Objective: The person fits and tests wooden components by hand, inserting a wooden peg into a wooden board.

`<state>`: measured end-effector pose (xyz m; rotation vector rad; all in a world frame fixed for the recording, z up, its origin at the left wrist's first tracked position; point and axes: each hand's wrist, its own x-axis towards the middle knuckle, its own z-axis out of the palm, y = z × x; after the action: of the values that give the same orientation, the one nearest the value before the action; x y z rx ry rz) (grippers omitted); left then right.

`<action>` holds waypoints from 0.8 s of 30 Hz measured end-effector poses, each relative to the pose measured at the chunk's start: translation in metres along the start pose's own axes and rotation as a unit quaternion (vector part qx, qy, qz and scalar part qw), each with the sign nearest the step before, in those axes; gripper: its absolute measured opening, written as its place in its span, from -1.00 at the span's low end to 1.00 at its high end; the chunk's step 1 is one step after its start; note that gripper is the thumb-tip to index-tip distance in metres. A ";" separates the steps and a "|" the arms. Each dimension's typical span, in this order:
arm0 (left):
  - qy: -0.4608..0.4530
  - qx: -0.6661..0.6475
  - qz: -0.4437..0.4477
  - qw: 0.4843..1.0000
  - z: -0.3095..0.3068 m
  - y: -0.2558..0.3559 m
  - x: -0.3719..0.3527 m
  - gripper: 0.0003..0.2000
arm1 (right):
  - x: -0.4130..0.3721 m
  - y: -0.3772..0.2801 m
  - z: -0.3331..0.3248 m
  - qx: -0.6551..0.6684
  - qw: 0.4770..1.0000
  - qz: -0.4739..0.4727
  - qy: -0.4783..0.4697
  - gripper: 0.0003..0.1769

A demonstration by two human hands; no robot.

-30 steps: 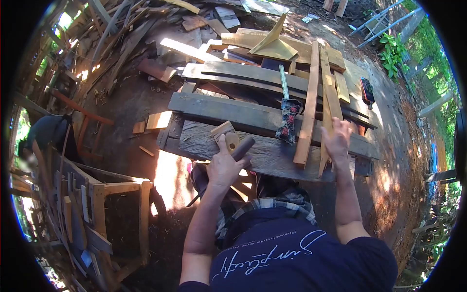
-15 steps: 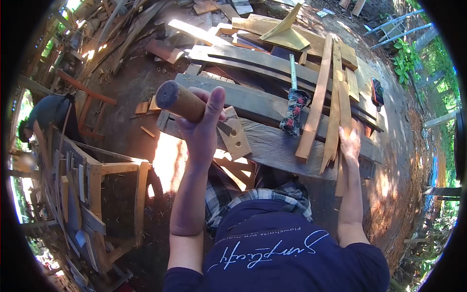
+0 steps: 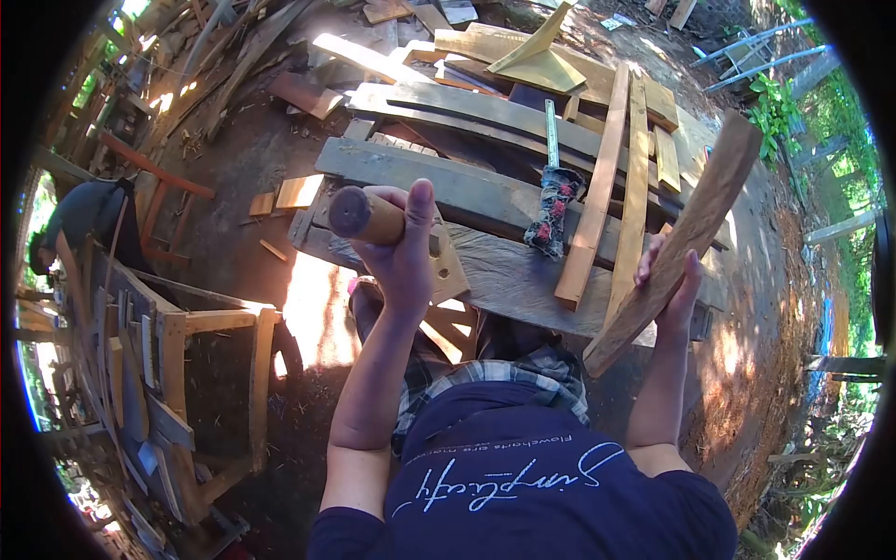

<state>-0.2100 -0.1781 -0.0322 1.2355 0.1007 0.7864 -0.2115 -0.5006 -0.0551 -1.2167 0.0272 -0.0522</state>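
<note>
My left hand (image 3: 403,245) is wrapped around the thick round wooden handle of a chisel (image 3: 369,215), its dark butt end towards me. Most of the blade is hidden behind the hand. Just beyond lies a wood piece with holes (image 3: 452,273) on the bench. On the right, my right hand (image 3: 679,291) grips a rough wooden board (image 3: 705,210) near its lower half, the board tilted and raised over the bench. Near it, long wood strips (image 3: 597,196) lie across the bench planks.
The plank bench (image 3: 513,280) carries a metal ruler (image 3: 552,135), a floral cloth bundle (image 3: 557,210) and stacked boards (image 3: 532,67). A wooden frame (image 3: 224,320) stands at left, near a bent-over person (image 3: 89,219). Scrap wood lies at the back.
My right hand has lifted a board off the bench and turned it up at a slant. My left hand has shifted slightly right and down with the chisel.
</note>
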 end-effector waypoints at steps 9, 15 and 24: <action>-0.098 0.038 -0.028 0.994 -0.008 0.004 -0.006 -0.74 | -0.018 0.006 0.068 -0.288 0.942 0.122 -0.124 -0.61; -0.130 0.124 0.023 0.983 0.005 0.001 -0.008 -0.86 | -0.005 -0.030 0.047 -0.339 0.940 0.046 -0.007 -0.66; -0.086 0.086 0.072 0.990 0.018 0.004 -0.012 -0.78 | -0.002 -0.019 0.071 -0.338 0.900 -0.078 -0.262 -0.34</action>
<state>-0.2126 -0.1990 -0.0260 1.4820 -0.0633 0.8052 -0.2103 -0.4406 -0.0122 -1.8952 -0.5686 0.1617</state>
